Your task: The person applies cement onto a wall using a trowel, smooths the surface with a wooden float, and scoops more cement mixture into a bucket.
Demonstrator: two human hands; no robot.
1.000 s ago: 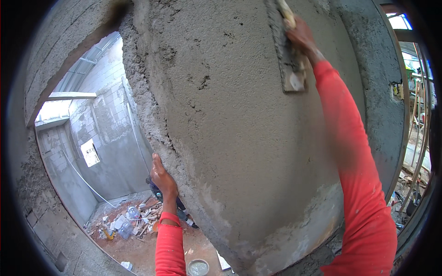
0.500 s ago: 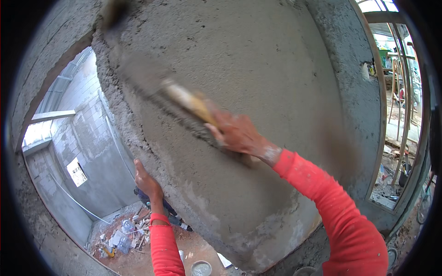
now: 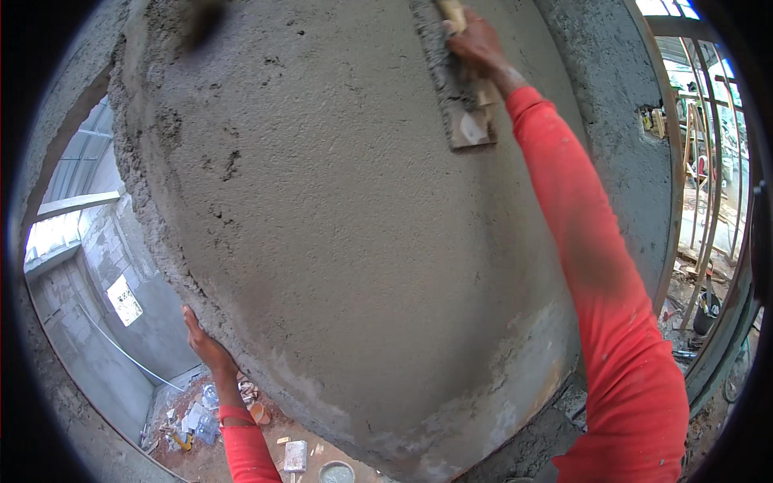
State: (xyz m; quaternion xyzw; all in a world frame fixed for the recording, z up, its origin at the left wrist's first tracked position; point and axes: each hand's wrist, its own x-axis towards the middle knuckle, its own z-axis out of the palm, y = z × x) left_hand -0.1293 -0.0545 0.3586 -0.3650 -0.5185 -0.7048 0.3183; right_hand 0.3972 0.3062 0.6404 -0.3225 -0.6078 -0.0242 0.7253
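Note:
Wet grey plaster covers the broad wall (image 3: pixel 338 209) in front of me. Near the top, my right hand (image 3: pixel 481 50) is closed round the pale handle of a plastering float (image 3: pixel 471 129). The long flat float stands almost upright against the plaster, with mortar heaped along its left edge; its upper end runs out of the picture. At the wall's lower left edge, my left hand (image 3: pixel 211 346) rests against the rough corner, fingers stretched out and nothing held.
An opening at left shows a room with a block wall (image 3: pixel 121 249) and rubble (image 3: pixel 197 423) on its floor. A round bucket (image 3: pixel 336 472) and a pale block (image 3: pixel 295 456) lie below. At right stands a barred window frame (image 3: pixel 700 161). Dark blurs smudge the view.
My right hand has swept the float up and to the right, turning it from slanted to nearly upright. In the picture, my left hand sits lower and farther left, still at the wall edge.

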